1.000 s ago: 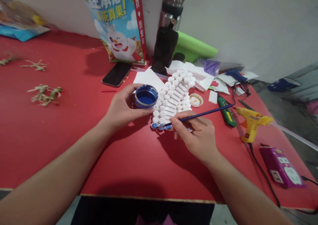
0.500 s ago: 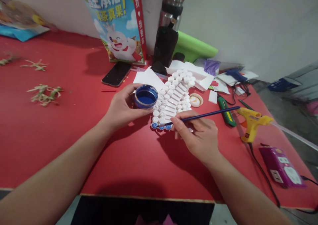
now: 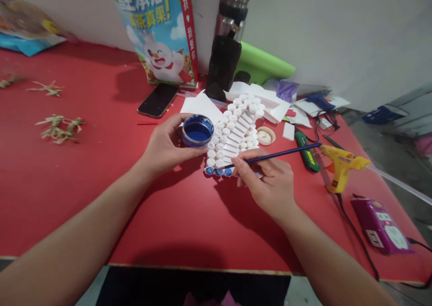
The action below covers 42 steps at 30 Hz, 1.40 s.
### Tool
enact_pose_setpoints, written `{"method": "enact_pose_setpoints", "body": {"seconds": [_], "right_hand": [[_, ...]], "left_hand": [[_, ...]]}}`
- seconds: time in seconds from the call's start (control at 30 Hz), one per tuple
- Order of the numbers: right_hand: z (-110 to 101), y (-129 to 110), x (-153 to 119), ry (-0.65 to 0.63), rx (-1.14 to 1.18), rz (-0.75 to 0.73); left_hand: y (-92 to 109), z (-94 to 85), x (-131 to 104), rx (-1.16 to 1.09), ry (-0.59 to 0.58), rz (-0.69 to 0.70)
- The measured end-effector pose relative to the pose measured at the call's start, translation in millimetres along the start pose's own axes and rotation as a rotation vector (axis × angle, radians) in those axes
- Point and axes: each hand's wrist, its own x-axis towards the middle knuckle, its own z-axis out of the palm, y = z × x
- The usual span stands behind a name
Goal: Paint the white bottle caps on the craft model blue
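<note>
Red tabletop (image 3: 182, 225), left hand (image 3: 167, 144) around blue paint jar (image 3: 197, 132), right hand (image 3: 270, 184) around paintbrush (image 3: 283, 153).

one pot of blue paint (image 3: 196, 143), one paintbrush (image 3: 280, 154) and one model staircase (image 3: 235, 140); its white rolls (image 3: 219, 141) are too crowded to count, with at least three blue-painted rolls (image 3: 219, 172). one round lid (image 3: 266, 136), one smartphone (image 3: 158, 100), one yellow glue gun (image 3: 342, 163), one green utility knife (image 3: 307, 152), one purple socket block (image 3: 381, 227), one snowman-printed bag (image 3: 162, 40), three dried-grass pieces (image 3: 60, 128).
</note>
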Motion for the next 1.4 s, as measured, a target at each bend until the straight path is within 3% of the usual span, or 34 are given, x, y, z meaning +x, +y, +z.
{"method": "enact_pose_setpoints", "body": {"seconds": [0.9,1.23,1.4], "right_hand": [[0.9,-1.1,0.0,0.009,0.045,-0.021],[8.7,2.6,-0.1,-0.061,0.146,0.093],[7.4,1.4,1.5,-0.024,0.125,0.108]], "left_hand": [[-0.4,0.4,-0.3,-0.027,0.002,-0.022],[-0.5,0.7,-0.3,-0.017,-0.009,-0.025],[-0.4,0.9,0.4,-0.014,-0.007,-0.018]]}}
